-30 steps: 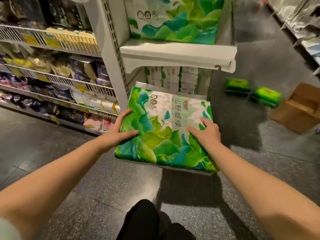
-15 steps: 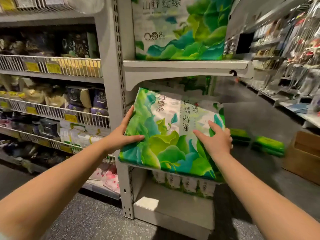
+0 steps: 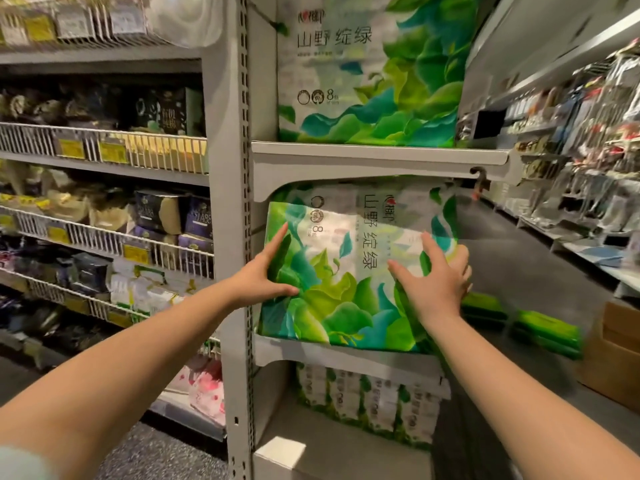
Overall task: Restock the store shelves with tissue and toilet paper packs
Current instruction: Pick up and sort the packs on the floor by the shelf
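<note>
A large green leaf-print tissue pack (image 3: 346,271) stands tilted in the middle shelf bay, its lower edge on the grey shelf (image 3: 346,356). My left hand (image 3: 259,275) grips its left edge, thumb across the front. On the right side, my right hand (image 3: 433,282) holds the pack with fingers spread on the front and wrapped round the edge. An identical pack (image 3: 370,74) stands upright on the shelf above (image 3: 377,157). Smaller packs of the same print (image 3: 367,400) fill the bottom bay.
The slotted grey upright (image 3: 235,237) borders the bay on the left, with wire-fronted shelves of other goods (image 3: 104,150) beyond it. Two flat green packs (image 3: 543,330) lie on the aisle floor at right, next to an open cardboard box (image 3: 616,355).
Both hands have lifted the pack from low near the floor up into the middle shelf bay. Its lower edge now sits on the shelf and its top is under the shelf above.
</note>
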